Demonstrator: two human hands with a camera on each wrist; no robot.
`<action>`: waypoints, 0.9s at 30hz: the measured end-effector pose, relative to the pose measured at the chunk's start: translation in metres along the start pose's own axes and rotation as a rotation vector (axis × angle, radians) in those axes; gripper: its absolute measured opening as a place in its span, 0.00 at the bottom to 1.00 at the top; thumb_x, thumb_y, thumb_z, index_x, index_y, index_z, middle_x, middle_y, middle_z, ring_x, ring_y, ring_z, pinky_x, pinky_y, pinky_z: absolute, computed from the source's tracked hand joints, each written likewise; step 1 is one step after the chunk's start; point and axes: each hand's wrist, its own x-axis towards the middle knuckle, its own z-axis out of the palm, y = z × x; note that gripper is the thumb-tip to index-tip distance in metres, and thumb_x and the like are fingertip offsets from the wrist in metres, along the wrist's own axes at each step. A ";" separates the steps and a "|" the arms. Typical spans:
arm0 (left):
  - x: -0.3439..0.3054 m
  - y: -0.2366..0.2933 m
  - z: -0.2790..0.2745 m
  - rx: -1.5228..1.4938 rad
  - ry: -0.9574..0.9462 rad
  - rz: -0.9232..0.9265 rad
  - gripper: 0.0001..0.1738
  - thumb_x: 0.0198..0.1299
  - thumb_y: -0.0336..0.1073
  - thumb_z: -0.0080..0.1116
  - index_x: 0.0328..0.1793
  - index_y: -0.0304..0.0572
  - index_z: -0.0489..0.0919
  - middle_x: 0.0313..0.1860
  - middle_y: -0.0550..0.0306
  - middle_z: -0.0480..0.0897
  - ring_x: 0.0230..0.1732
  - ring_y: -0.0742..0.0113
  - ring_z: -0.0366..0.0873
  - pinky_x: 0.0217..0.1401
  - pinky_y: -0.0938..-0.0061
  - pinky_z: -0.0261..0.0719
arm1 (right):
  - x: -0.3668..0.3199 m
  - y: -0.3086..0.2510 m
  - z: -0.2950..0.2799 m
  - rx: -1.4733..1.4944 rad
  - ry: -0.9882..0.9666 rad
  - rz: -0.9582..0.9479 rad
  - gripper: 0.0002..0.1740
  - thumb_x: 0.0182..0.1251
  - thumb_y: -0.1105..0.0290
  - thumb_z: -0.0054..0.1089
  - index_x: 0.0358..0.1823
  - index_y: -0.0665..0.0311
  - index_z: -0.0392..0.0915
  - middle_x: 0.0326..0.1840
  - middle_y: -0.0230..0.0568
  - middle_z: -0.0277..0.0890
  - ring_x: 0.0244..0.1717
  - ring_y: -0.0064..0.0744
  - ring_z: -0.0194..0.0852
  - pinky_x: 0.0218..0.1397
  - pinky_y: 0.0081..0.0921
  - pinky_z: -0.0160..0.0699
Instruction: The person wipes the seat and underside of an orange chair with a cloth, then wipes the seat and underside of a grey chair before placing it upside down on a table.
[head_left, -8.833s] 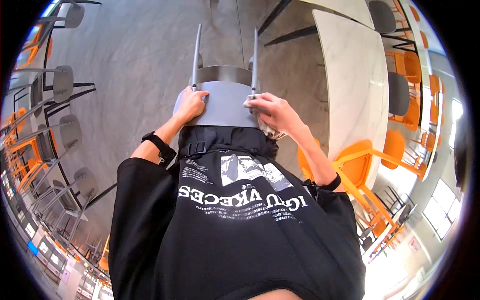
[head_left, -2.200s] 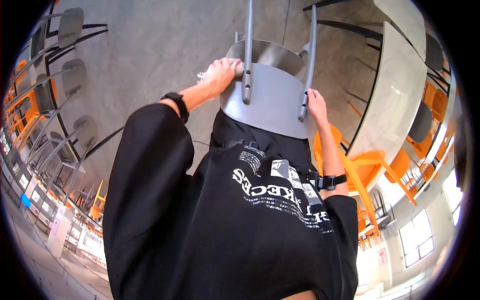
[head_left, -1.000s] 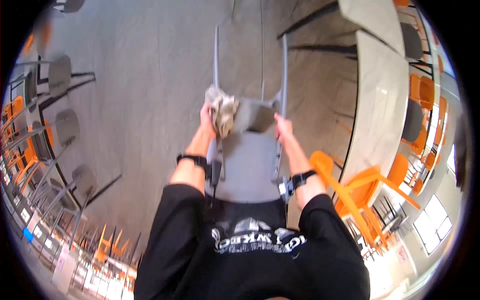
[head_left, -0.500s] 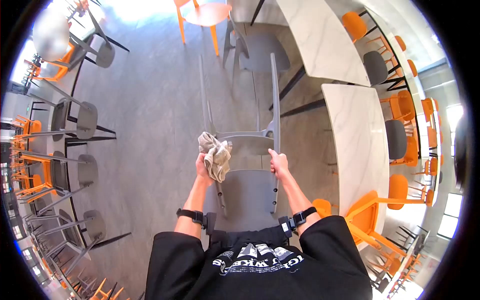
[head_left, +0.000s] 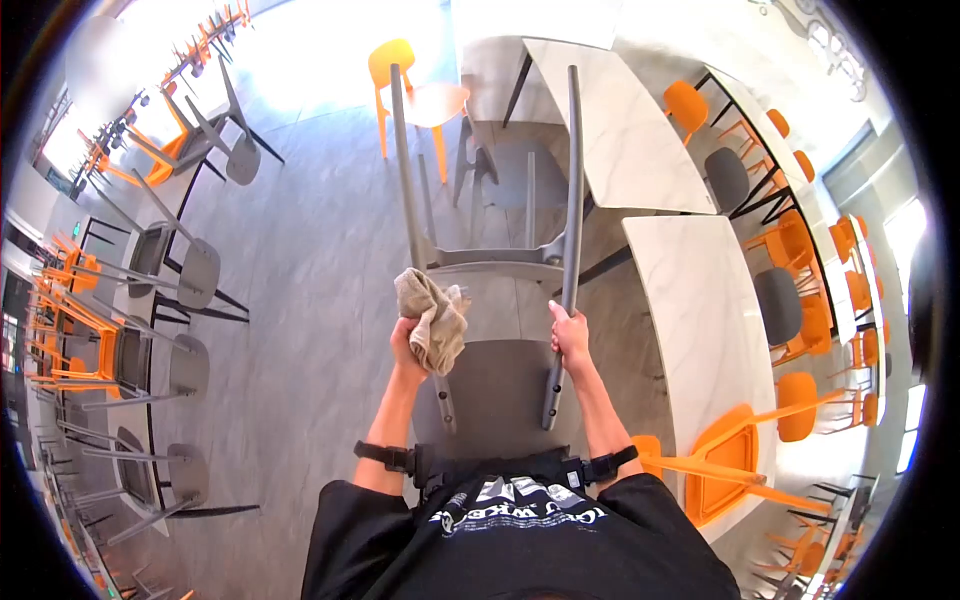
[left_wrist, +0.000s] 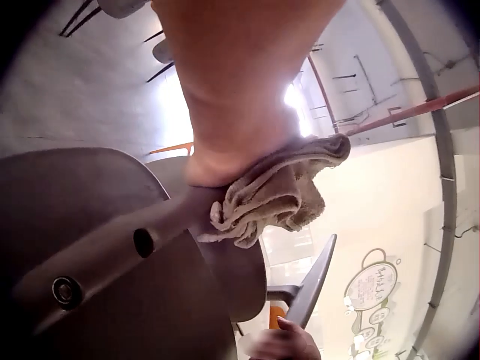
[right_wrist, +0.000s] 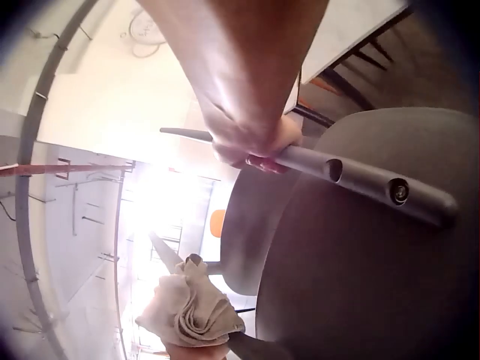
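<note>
A grey chair (head_left: 505, 385) is tipped so its legs point up and away from the body, with the seat underside close to the person's waist. My left hand (head_left: 405, 348) holds a crumpled beige cloth (head_left: 435, 320) around the left-hand leg. In the left wrist view the cloth (left_wrist: 277, 191) bunches past the hand, beyond two screw holes in the leg. My right hand (head_left: 570, 335) grips the right-hand leg (head_left: 572, 220), its fingers curled around it. The right wrist view shows that leg's end (right_wrist: 431, 204) sticking out past the hand.
Marble-topped tables (head_left: 700, 320) stand at the right, with an orange chair (head_left: 725, 460) near the right elbow. Another orange chair (head_left: 430, 100) and a dark grey chair (head_left: 520, 170) stand ahead. Grey chairs (head_left: 190, 365) line tables at the left.
The cloth has passed from the right hand to the left since the oldest frame. The chair has tilted, and both hands now hold its legs farther from the body. The head view has tipped upward.
</note>
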 end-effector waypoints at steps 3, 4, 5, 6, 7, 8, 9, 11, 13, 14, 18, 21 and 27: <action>-0.006 0.002 0.004 -0.026 -0.092 0.003 0.30 0.50 0.42 0.45 0.59 0.34 0.73 0.51 0.44 0.80 0.49 0.48 0.80 0.50 0.55 0.81 | -0.017 -0.012 -0.008 0.049 0.001 -0.060 0.18 0.66 0.58 0.61 0.27 0.57 0.63 0.13 0.24 0.57 0.09 0.16 0.53 0.10 0.19 0.54; -0.004 0.002 0.002 -0.021 -0.110 0.002 0.31 0.50 0.42 0.45 0.60 0.33 0.72 0.52 0.43 0.80 0.50 0.48 0.80 0.52 0.55 0.81 | -0.022 -0.014 -0.012 0.072 -0.002 -0.077 0.18 0.66 0.58 0.60 0.27 0.57 0.63 0.13 0.24 0.57 0.09 0.16 0.53 0.10 0.19 0.54; -0.003 0.002 0.002 -0.016 -0.126 -0.001 0.32 0.49 0.42 0.46 0.61 0.33 0.72 0.53 0.43 0.79 0.51 0.47 0.80 0.53 0.55 0.81 | -0.027 -0.016 -0.017 0.096 -0.004 -0.091 0.18 0.67 0.58 0.60 0.27 0.56 0.63 0.13 0.24 0.57 0.09 0.16 0.53 0.11 0.19 0.53; -0.003 0.001 0.009 0.022 -0.101 0.037 0.30 0.50 0.42 0.46 0.59 0.33 0.73 0.50 0.44 0.80 0.50 0.48 0.80 0.52 0.55 0.81 | -0.030 -0.018 -0.021 0.102 0.001 -0.120 0.18 0.67 0.58 0.60 0.26 0.56 0.63 0.13 0.23 0.57 0.09 0.17 0.54 0.11 0.20 0.54; -0.007 0.001 0.022 0.065 -0.076 0.072 0.29 0.52 0.43 0.46 0.57 0.33 0.74 0.48 0.45 0.81 0.48 0.49 0.81 0.51 0.55 0.81 | -0.035 -0.019 -0.025 0.112 0.008 -0.146 0.18 0.67 0.58 0.60 0.26 0.56 0.63 0.13 0.23 0.57 0.09 0.17 0.54 0.11 0.20 0.54; -0.009 0.002 0.030 0.108 -0.050 0.105 0.27 0.53 0.44 0.46 0.55 0.33 0.76 0.46 0.46 0.82 0.46 0.50 0.81 0.50 0.55 0.81 | -0.039 -0.018 -0.029 0.124 0.017 -0.169 0.18 0.67 0.58 0.59 0.25 0.56 0.63 0.13 0.23 0.56 0.09 0.17 0.54 0.12 0.20 0.54; -0.007 0.003 0.032 0.100 -0.172 0.070 0.27 0.53 0.43 0.46 0.55 0.32 0.76 0.46 0.47 0.82 0.46 0.50 0.81 0.51 0.56 0.81 | -0.039 -0.012 -0.035 0.161 0.038 -0.204 0.16 0.66 0.58 0.60 0.27 0.59 0.69 0.13 0.24 0.61 0.10 0.17 0.56 0.12 0.22 0.54; -0.006 0.004 0.031 0.069 -0.397 -0.008 0.25 0.53 0.41 0.47 0.54 0.32 0.77 0.46 0.47 0.82 0.46 0.51 0.81 0.51 0.56 0.80 | -0.056 -0.017 -0.042 0.140 0.102 -0.267 0.15 0.65 0.58 0.60 0.27 0.60 0.70 0.14 0.25 0.62 0.10 0.18 0.57 0.13 0.24 0.56; -0.010 0.003 0.045 0.071 -0.285 0.042 0.25 0.54 0.40 0.47 0.54 0.31 0.77 0.46 0.47 0.82 0.46 0.51 0.81 0.52 0.58 0.80 | -0.061 -0.016 -0.043 0.126 0.179 -0.273 0.15 0.64 0.59 0.59 0.29 0.62 0.71 0.14 0.26 0.63 0.12 0.19 0.60 0.15 0.25 0.59; -0.008 0.008 0.051 0.083 -0.240 0.068 0.24 0.54 0.39 0.48 0.54 0.31 0.77 0.46 0.47 0.82 0.47 0.51 0.81 0.52 0.59 0.80 | -0.062 -0.017 -0.042 0.138 0.179 -0.291 0.15 0.64 0.58 0.59 0.29 0.62 0.71 0.14 0.27 0.63 0.12 0.19 0.60 0.15 0.25 0.59; 0.015 0.016 0.027 0.178 -0.407 0.070 0.26 0.55 0.39 0.47 0.58 0.32 0.75 0.51 0.46 0.81 0.51 0.51 0.80 0.55 0.59 0.80 | -0.097 -0.010 -0.039 0.214 0.253 -0.320 0.15 0.64 0.59 0.59 0.30 0.62 0.71 0.13 0.27 0.62 0.12 0.19 0.60 0.16 0.24 0.58; 0.018 0.018 0.036 0.124 -0.538 -0.059 0.28 0.53 0.40 0.46 0.60 0.33 0.73 0.55 0.45 0.79 0.53 0.47 0.79 0.57 0.54 0.80 | -0.107 0.006 -0.035 0.281 0.308 -0.351 0.14 0.64 0.60 0.59 0.29 0.62 0.69 0.13 0.26 0.61 0.12 0.18 0.59 0.15 0.23 0.57; 0.042 0.019 0.040 0.217 -0.556 -0.238 0.30 0.52 0.41 0.47 0.61 0.33 0.73 0.55 0.44 0.79 0.54 0.46 0.79 0.57 0.53 0.79 | -0.138 0.030 -0.016 0.382 0.540 -0.393 0.18 0.65 0.61 0.60 0.23 0.55 0.62 0.13 0.24 0.58 0.10 0.16 0.53 0.13 0.21 0.54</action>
